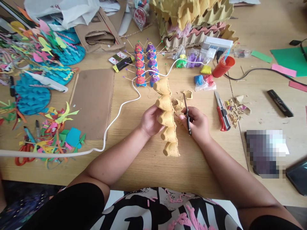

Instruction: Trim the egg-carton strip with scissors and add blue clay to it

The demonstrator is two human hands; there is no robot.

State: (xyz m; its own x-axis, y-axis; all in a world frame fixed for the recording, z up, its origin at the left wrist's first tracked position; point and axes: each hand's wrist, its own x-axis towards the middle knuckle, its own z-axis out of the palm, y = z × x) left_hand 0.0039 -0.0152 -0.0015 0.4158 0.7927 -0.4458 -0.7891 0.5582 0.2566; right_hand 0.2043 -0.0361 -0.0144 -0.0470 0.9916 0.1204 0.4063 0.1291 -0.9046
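Observation:
My left hand (151,120) is closed around a strip of yellow egg carton (168,119), a row of several cups held upright above the table. Part of the left fingers is hidden behind the strip. Close by on the right, my right hand (198,123) grips a pair of scissors (187,116) with dark handles, its blades pointing away from me. Cut carton scraps (177,104) lie between the two hands, and a loose carton cup (188,94) sits just beyond the scissor tips.
Painted carton caterpillars (151,60) stand ahead, with a white cable (122,103) running past them. A red utility knife (223,115) lies on the right. Stacked egg trays (192,19) are at the back. Cardboard (92,105) and paper scraps (57,134) cover the left.

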